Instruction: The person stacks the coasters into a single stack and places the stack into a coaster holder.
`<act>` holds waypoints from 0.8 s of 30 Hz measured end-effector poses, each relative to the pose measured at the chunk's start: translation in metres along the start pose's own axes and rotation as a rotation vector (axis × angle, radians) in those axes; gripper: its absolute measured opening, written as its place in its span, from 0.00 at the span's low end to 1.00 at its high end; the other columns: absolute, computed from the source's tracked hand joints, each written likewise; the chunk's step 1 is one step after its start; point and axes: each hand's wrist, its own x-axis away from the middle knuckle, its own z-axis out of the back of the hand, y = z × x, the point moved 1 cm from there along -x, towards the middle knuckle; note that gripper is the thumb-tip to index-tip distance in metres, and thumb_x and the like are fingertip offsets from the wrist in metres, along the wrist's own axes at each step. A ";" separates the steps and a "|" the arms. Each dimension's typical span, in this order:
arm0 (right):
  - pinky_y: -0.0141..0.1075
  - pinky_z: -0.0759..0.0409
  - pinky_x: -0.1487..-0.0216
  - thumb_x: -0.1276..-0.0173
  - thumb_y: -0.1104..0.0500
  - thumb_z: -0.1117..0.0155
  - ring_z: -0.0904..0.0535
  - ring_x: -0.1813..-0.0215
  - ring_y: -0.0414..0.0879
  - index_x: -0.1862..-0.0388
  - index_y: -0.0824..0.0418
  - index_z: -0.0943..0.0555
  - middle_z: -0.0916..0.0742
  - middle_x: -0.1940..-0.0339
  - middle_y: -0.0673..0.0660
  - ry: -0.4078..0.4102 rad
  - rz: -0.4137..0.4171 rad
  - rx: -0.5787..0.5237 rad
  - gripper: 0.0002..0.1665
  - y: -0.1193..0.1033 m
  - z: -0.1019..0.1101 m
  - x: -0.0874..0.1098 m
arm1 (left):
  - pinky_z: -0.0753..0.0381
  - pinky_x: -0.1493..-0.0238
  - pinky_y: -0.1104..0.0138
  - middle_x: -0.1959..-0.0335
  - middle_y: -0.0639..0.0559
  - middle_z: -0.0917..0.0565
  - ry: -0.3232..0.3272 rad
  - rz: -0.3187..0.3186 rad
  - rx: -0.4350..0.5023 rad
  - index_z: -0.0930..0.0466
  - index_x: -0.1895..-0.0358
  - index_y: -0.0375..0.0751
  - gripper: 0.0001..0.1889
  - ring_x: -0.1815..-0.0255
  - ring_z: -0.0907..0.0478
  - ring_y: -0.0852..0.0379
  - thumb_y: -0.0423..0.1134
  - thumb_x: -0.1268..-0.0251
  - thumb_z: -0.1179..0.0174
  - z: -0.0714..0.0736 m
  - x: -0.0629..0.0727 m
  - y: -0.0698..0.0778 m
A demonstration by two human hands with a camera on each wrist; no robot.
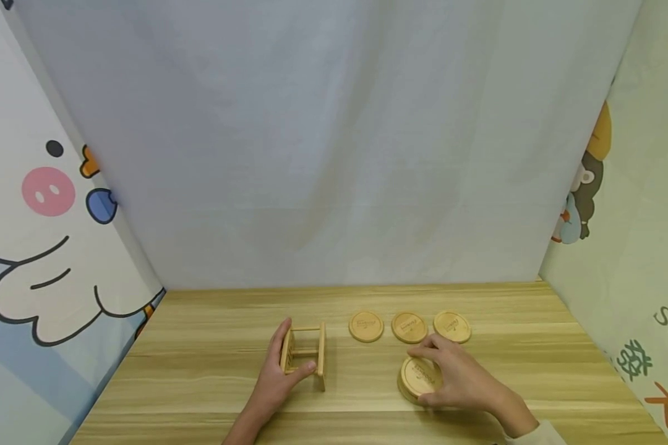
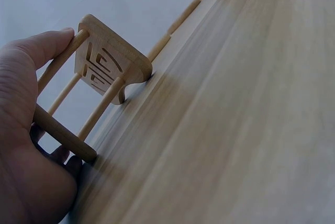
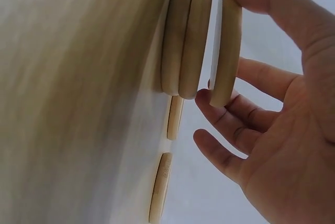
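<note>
My left hand grips a small wooden coaster holder by one side. Two slotted end panels joined by round rods make up the holder, and it stands on the table. My right hand pinches a round wooden coaster by its edge, thumb on one side and fingers on the other. In the right wrist view, a thin gap separates this coaster from a stack of two coasters lying on the table. Engraved lettering marks its top face.
Behind the right hand, three more round coasters lie flat in a row: a left one, a middle one and a right one. A grey-white cloth hangs along the table's back edge, with printed cloths at both sides.
</note>
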 end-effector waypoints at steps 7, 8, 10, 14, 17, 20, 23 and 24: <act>0.41 0.17 0.47 0.48 0.50 0.06 0.22 0.48 0.40 0.33 0.64 0.13 0.18 0.45 0.47 0.002 0.008 -0.015 0.45 0.001 -0.002 0.001 | 0.50 0.18 0.27 0.08 0.35 0.53 0.002 -0.023 -0.025 0.53 0.07 0.46 0.56 0.09 0.57 0.26 0.42 0.28 0.23 0.000 0.001 -0.001; 0.41 0.16 0.46 0.48 0.49 0.06 0.22 0.47 0.40 0.33 0.64 0.13 0.18 0.45 0.47 -0.002 0.004 -0.017 0.45 0.001 -0.002 0.001 | 0.49 0.17 0.27 0.08 0.36 0.52 0.004 -0.023 -0.026 0.52 0.07 0.47 0.56 0.09 0.57 0.26 0.43 0.29 0.23 0.000 0.001 0.000; 0.42 0.16 0.45 0.47 0.49 0.06 0.21 0.46 0.41 0.32 0.64 0.13 0.18 0.44 0.48 -0.008 0.001 -0.018 0.45 0.002 -0.002 0.000 | 0.49 0.17 0.28 0.08 0.37 0.52 0.004 -0.025 -0.020 0.52 0.07 0.48 0.56 0.09 0.57 0.27 0.44 0.29 0.22 0.001 0.002 0.000; 0.43 0.15 0.44 0.47 0.48 0.06 0.21 0.44 0.42 0.32 0.64 0.13 0.18 0.43 0.48 -0.016 -0.006 -0.023 0.46 0.002 -0.002 0.000 | 0.48 0.19 0.25 0.08 0.34 0.52 -0.002 -0.058 -0.021 0.52 0.07 0.49 0.56 0.11 0.56 0.23 0.43 0.29 0.22 0.001 0.002 -0.002; 0.42 0.16 0.45 0.47 0.49 0.07 0.21 0.45 0.42 0.32 0.64 0.13 0.18 0.44 0.48 -0.016 -0.006 -0.027 0.46 0.002 -0.003 0.000 | 0.47 0.20 0.24 0.09 0.33 0.52 -0.003 -0.081 -0.023 0.52 0.07 0.50 0.56 0.11 0.56 0.22 0.43 0.29 0.22 0.002 0.001 -0.006; 0.42 0.15 0.44 0.47 0.50 0.07 0.21 0.45 0.41 0.32 0.65 0.14 0.18 0.44 0.48 -0.020 -0.009 -0.029 0.45 0.003 -0.003 0.000 | 0.47 0.19 0.26 0.08 0.35 0.51 -0.002 -0.079 -0.024 0.52 0.07 0.52 0.56 0.10 0.56 0.24 0.43 0.29 0.22 0.002 0.000 -0.008; 0.42 0.15 0.44 0.47 0.50 0.07 0.21 0.45 0.40 0.31 0.65 0.14 0.18 0.43 0.48 -0.025 -0.017 -0.029 0.46 0.004 -0.004 0.000 | 0.46 0.19 0.28 0.08 0.36 0.51 -0.002 -0.073 -0.037 0.52 0.07 0.52 0.56 0.10 0.55 0.25 0.44 0.29 0.22 0.002 0.000 -0.007; 0.42 0.15 0.44 0.47 0.50 0.07 0.21 0.45 0.40 0.31 0.66 0.14 0.18 0.43 0.48 -0.026 -0.017 -0.029 0.46 0.004 -0.004 0.000 | 0.46 0.19 0.27 0.08 0.35 0.51 -0.004 -0.070 -0.038 0.53 0.07 0.50 0.56 0.10 0.55 0.24 0.43 0.28 0.22 0.002 0.000 -0.006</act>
